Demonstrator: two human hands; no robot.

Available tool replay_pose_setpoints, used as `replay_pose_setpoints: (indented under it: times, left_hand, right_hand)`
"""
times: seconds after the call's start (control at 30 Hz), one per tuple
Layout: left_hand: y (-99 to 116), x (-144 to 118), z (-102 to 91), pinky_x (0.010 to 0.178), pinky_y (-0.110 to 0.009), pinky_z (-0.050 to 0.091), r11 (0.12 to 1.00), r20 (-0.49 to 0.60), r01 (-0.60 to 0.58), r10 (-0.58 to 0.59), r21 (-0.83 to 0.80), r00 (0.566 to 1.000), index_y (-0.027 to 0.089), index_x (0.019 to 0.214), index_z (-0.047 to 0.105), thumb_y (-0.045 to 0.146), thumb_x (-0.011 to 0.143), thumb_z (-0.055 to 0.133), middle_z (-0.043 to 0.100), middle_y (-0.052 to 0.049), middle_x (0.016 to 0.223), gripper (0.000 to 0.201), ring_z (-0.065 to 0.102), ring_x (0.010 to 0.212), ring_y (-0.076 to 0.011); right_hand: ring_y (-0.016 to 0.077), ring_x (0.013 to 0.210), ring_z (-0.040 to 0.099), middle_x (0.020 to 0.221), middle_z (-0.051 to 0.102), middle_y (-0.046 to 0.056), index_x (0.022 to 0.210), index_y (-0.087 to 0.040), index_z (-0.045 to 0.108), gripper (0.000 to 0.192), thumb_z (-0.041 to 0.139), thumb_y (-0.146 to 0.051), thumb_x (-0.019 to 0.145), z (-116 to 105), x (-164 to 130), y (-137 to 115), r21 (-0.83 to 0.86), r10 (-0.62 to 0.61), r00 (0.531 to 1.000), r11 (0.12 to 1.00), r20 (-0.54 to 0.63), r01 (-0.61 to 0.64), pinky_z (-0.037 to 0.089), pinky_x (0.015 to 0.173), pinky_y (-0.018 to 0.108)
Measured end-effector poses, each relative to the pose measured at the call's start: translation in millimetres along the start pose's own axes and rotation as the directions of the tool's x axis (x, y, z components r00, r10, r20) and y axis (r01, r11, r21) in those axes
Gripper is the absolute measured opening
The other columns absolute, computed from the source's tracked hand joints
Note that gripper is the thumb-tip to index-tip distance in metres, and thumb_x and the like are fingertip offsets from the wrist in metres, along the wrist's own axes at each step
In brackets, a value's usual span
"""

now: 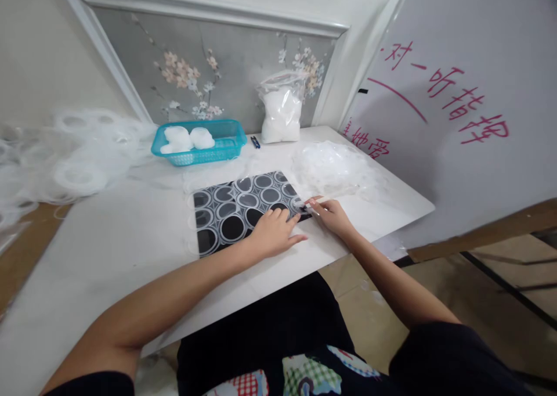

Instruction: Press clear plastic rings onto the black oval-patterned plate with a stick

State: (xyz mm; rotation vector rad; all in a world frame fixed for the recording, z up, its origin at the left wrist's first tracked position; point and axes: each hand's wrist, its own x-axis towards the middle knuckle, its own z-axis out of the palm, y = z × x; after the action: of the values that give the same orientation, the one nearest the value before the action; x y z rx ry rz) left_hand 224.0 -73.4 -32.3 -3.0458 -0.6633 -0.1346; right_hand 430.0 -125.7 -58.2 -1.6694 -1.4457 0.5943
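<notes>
A clear plastic sheet with white ring patterns [247, 200] lies over a black board [232, 228] on the white table. My left hand [275, 233] rests across the sheet's front right part, palm down, its fingers stretched out and thumb apart. At the right edge of the sheet, my right hand [331, 215] has thumb and index finger pinched together on what looks like the sheet's corner. The exact spot between those fingertips is small and blurred. Just behind my right hand lies a loose pile of clear plastic pieces [331, 164].
A blue basket [232, 146] holding white round pads [202, 138] stands at the back. Beside it are small dark thread snips [255, 142] and a full clear bag [282, 114]. Plastic ring scraps [82, 152] heap at the left. A whiteboard [478, 181] stands right.
</notes>
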Motion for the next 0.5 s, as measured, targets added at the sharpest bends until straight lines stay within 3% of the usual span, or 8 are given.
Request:
replay_pose_setpoints:
  times: [0.13,0.37,0.5]
  left_hand:
    - [0,15,8.1,0.082,-0.038,0.039,1.000,0.004,0.026,-0.026,-0.005,1.000,0.015,0.135,0.056,0.061,0.096,0.036,0.062,-0.015,0.105,0.064,0.055,0.100,-0.0293]
    - [-6,13,14.2,0.080,-0.037,0.042,0.997,0.005,0.043,-0.043,-0.058,0.999,0.019,0.138,0.054,0.062,0.096,0.036,0.061,-0.014,0.103,0.062,0.056,0.095,-0.0276]
    - [-8,13,14.1,0.080,-0.036,0.042,0.997,0.009,0.028,-0.027,-0.072,1.000,0.018,0.135,0.056,0.068,0.093,0.036,0.061,-0.012,0.101,0.068,0.056,0.093,-0.0264]
  right_hand:
    - [0.0291,0.109,0.064,0.098,0.075,0.007,0.082,-0.020,0.076,0.044,0.047,-0.053,0.089,-3,6,-2,0.030,-0.037,0.999,0.999,0.023,0.036,0.049,0.093,0.038]
    - [0.0276,0.109,0.064,0.096,0.076,0.005,0.088,-0.023,0.077,0.038,0.048,-0.046,0.092,-1,7,2,-0.007,-0.112,0.993,0.994,0.024,0.112,0.043,0.104,0.044]
    - [0.0293,0.120,0.057,0.099,0.076,0.005,0.092,-0.025,0.075,0.031,0.047,-0.038,0.094,3,-3,3,-0.193,-0.241,0.970,0.951,0.015,0.240,0.041,0.105,0.049]
